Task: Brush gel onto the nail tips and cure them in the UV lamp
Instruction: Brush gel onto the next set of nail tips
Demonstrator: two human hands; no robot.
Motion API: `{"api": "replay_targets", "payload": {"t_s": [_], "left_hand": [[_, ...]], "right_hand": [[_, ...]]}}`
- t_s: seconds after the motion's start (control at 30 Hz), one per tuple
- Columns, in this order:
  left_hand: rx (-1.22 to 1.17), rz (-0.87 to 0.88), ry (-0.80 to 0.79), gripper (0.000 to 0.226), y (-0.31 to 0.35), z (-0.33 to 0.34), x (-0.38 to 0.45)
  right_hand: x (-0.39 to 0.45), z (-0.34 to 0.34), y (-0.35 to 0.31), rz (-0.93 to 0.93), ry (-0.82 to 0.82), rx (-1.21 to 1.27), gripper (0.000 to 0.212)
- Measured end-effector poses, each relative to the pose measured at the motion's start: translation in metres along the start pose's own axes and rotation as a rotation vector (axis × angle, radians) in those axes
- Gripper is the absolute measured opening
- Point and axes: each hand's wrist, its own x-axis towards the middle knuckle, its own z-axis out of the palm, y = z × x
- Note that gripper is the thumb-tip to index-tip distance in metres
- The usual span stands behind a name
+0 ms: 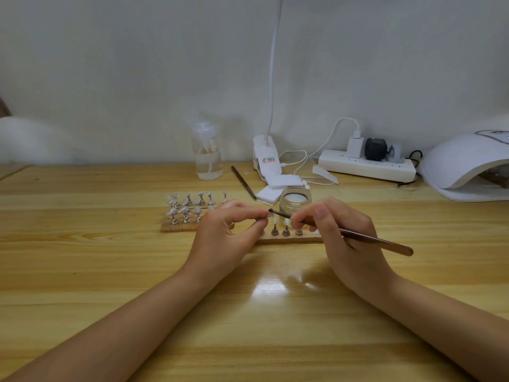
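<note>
At centre, above the counter (82, 271), the left hand (228, 232) pinches a nail tip (270, 214) between thumb and fingertips; the right hand (344, 238) grips a brush (358, 236) like a pen, bristles touching the tip. Just behind stand an open gel jar (294, 201) and two boards of nail tips on stands (190, 208). Far right, the UV lamp (465, 166) sits beside a power strip (366, 164).

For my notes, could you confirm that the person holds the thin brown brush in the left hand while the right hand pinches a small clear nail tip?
The hands are swapped: in the head view the right hand holds the thin brown brush, and the left hand pinches the small clear nail tip.
</note>
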Motion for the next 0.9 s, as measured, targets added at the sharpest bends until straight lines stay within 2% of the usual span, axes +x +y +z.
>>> {"api": "replay_targets", "payload": {"t_s": [0.33,0.57,0.9], "left_hand": [[0.006,-0.008,0.005,0.027,0.0025,-0.0010,-0.0007],[-0.035,0.027,0.014,0.023,0.0046,-0.0020,-0.0018],[-0.032,0.016,0.014,0.022,0.0015,-0.0016,-0.0014]], "right_hand": [[-0.0006,-0.0022,0.0005,0.076,0.072,0.190,0.037],[0.0025,-0.0025,-0.0033,0.044,0.077,0.052,0.025],[0.0008,-0.0008,-0.0042,0.001,0.019,0.005,0.030]]}}
